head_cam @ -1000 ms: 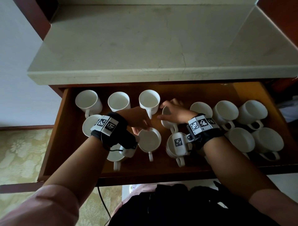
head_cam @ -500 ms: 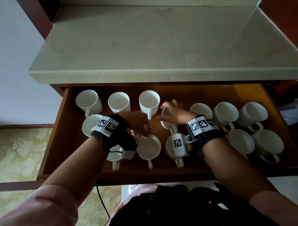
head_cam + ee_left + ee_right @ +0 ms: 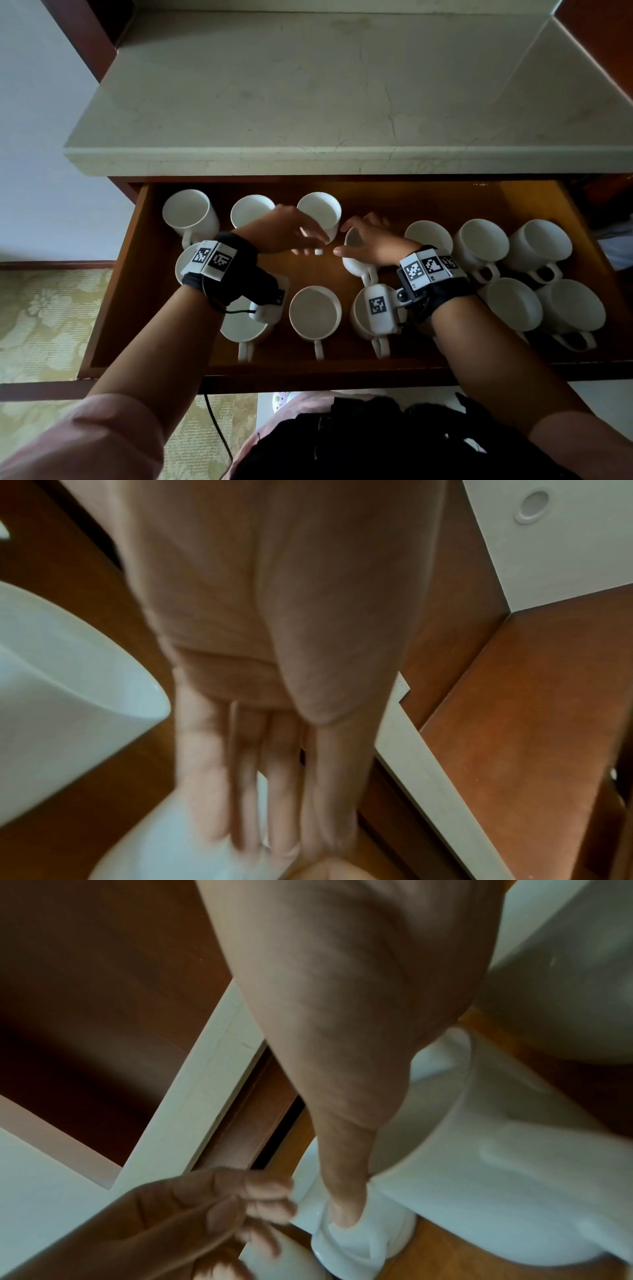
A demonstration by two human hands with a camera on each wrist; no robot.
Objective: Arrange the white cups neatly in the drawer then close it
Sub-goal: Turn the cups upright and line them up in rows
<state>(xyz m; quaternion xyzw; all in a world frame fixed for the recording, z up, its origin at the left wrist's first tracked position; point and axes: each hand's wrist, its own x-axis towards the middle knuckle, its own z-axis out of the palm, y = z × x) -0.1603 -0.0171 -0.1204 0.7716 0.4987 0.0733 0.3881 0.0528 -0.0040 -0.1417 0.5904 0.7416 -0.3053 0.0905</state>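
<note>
Our right hand (image 3: 371, 240) grips a tilted cup (image 3: 356, 255); left hand (image 3: 291, 233), fingers loose, seemingly touches the far cup (image 3: 320, 214). Rims could clash, chipping.

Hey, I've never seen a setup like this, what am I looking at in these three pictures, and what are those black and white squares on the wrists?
There is no machine here: a person wears three cameras. The wide picture comes from a head camera looking down into an open wooden drawer full of white cups, under a pale stone counter. The other two come from wrist cameras that look along each hand. The wrist bands with the checkered squares hold those cameras.

The right hand grips a tilted white cup by its rim, thumb inside. The left hand reaches to an upright cup in the back row, fingers nearly straight; the picture is blurred, so whether it grips is unclear. Other cups stand in rough rows either side.
</note>
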